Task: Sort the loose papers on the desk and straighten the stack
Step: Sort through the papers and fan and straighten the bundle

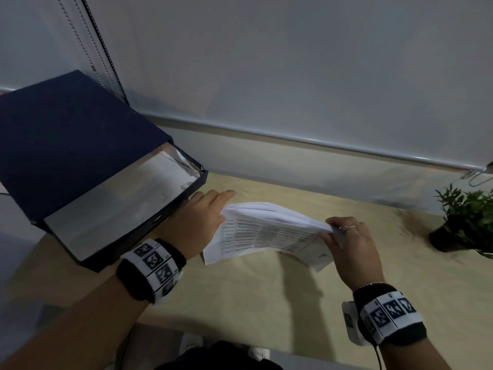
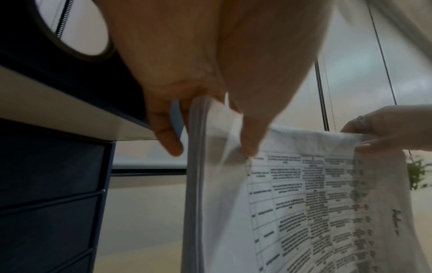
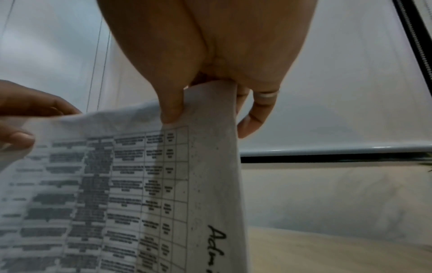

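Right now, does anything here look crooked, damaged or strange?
Yes. The papers held between the left hand and the right hand sag in the middle, and their edges are fanned out, not flush. The top sheet looks wrinkled near its upper edge. In the blue file box, a sheet at the far end looks crumpled.

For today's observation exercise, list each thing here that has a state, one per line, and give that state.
Stack of papers: lifted, upright, sagging between both hands.
Left hand: grips the stack's left end.
Right hand: pinches the stack's right end.
Blue file box: lying on its side, holding papers.
Potted plant: upright on the desk.
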